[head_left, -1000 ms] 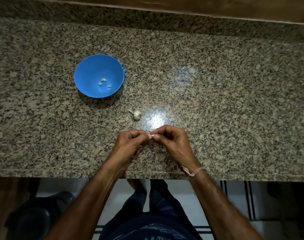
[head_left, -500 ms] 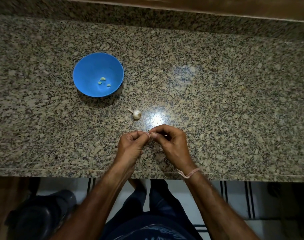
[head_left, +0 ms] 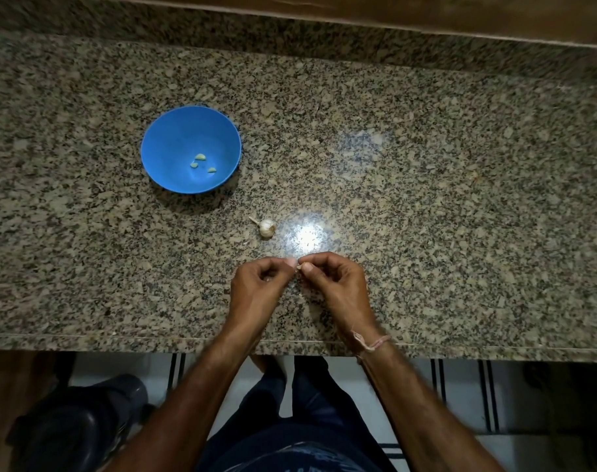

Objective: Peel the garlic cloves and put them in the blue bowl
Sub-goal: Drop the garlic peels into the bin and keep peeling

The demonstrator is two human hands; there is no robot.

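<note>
Looking down, I see the speckled granite tabletop [head_left: 426,199] carrying the blue bowl [head_left: 174,137] at left, with three pale peeled cloves [head_left: 199,157] on its floor. A small papery garlic bulb [head_left: 266,227] lies between the bowl and my hands. Left hand [head_left: 256,287] and right hand [head_left: 338,284] meet fingertip to fingertip, both curled and pinching one tiny garlic clove [head_left: 299,266].

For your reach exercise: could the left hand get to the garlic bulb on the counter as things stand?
Probably yes: the garlic bulb lies on bare counter just beyond the left hand, nothing between, though that hand is pinching a clove.
</note>
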